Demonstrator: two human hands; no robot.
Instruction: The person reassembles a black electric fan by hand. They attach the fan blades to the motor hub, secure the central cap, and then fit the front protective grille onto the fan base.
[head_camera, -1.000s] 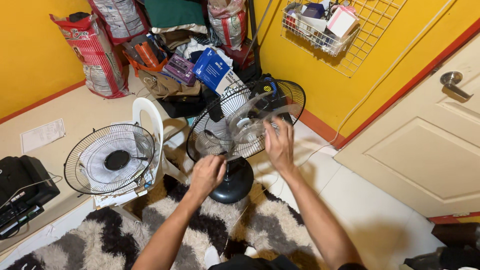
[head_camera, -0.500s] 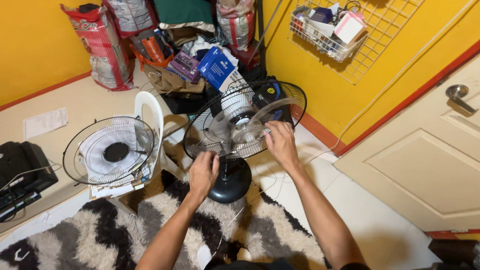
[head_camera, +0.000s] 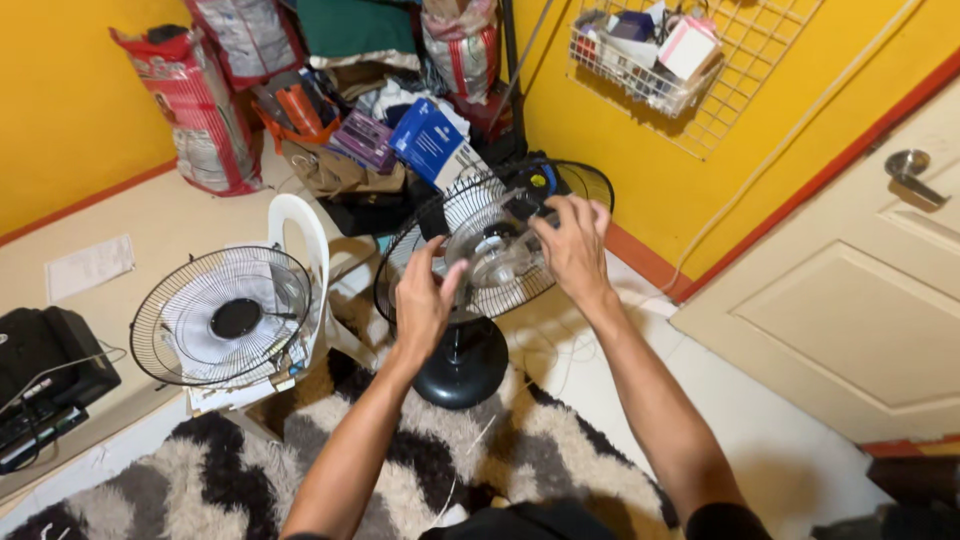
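My left hand (head_camera: 422, 298) & right hand (head_camera: 572, 245) are on the fan blade (head_camera: 497, 252): clear, glossy plastic. Rear guard (head_camera: 478, 262) is thin black wire, metal by the look. Fan base (head_camera: 462, 362): smooth black plastic w/ a shine. Rug (head_camera: 440, 460) is shaggy cloth, rough. Loose front guard (head_camera: 222, 315): same dark wire. Chair (head_camera: 300, 235): white matt plastic.
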